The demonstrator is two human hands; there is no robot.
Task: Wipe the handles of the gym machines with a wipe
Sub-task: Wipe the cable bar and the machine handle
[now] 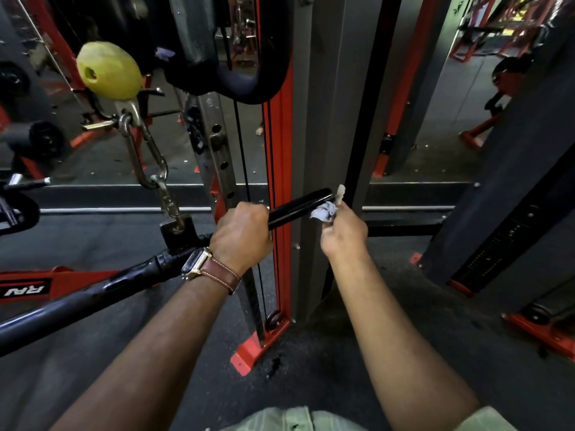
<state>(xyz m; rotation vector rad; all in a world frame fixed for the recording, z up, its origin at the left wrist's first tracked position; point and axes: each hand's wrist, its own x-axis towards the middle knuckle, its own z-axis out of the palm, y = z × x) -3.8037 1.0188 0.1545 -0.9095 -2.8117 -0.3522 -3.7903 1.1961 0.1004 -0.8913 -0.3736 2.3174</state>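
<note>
A long black bar handle (298, 206) hangs from a chain and carabiner (149, 157) of the cable machine and slants from lower left to upper right. My left hand (241, 236), with a brown-strapped watch on its wrist, grips the bar just right of its middle bracket. My right hand (343, 231) holds a crumpled white wipe (325, 213) pressed against the underside of the bar's right end grip. A bit of the wipe sticks up past the bar's tip.
The grey and red upright (314, 119) of the cable machine stands right behind the bar. A yellow-green rubber stopper ball (109, 70) sits above the chain. A red floor frame (62, 283) lies at the left, a dark machine column (510, 213) at the right, and a mirror behind.
</note>
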